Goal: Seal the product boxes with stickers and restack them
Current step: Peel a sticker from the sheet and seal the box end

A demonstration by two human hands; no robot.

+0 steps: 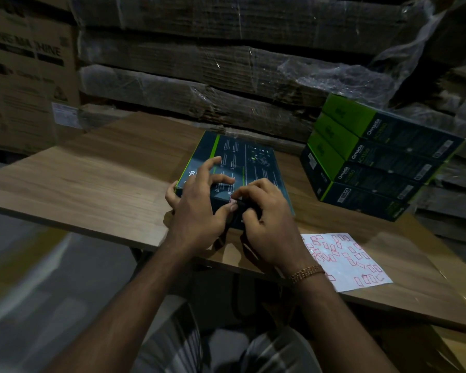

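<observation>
Box [234, 168] lying flat on the wooden table [92, 179], a bit right of the middle, with both hands at its near edge. Looks like the sealing step is on right now. The left hand [199, 205] has fingers spread on the top face and its thumb pushing at the near edge. The right hand [267, 219] is curled in tight against that same spot, probably pressing a sticker down over the flap, though I can't make out the sticker itself under the fingers.

The box's long axis runs near to far, leaning slightly left, with the green stripe along its left side.

Next up, I'd guess: rub the seal flat, then lift the box onto the stack of boxes [374, 162] sitting far right. That needs a two-handed carry and squaring it to the ones below. The sticker sheet [347, 262] lies near right, just beside the right wrist, for the next box.
</observation>
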